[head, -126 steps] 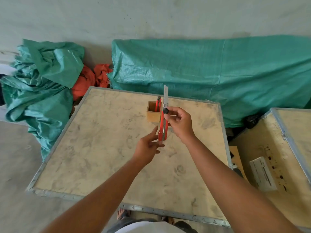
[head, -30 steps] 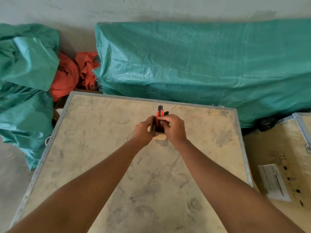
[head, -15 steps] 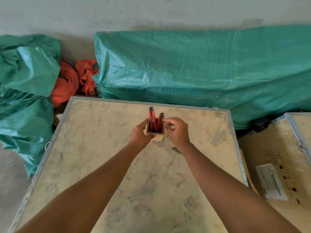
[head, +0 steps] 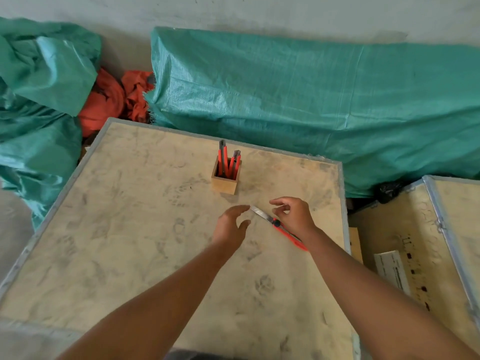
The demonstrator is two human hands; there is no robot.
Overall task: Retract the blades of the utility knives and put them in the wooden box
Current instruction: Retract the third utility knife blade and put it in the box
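Note:
A small wooden box (head: 225,185) stands on the far middle of the crate top (head: 124,229), with several red utility knives (head: 226,162) upright in it. Nearer to me a red utility knife (head: 277,224) lies flat, its long silver blade out and pointing up-left. My left hand (head: 230,226) hovers just left of the blade tip, fingers apart and holding nothing. My right hand (head: 294,215) hangs over the knife's handle with thumb and forefinger spread; the rear of the handle is hidden under my wrist.
Green tarpaulin (head: 311,100) covers a long heap behind the crate, and more tarpaulin (head: 39,87) with orange cloth (head: 111,100) lies at the back left. A second crate (head: 415,242) with a white label (head: 392,271) stands close on the right.
Both hands have let go of the wooden box and drawn back toward me. They now sit over a knife with its blade out lying on the crate top.

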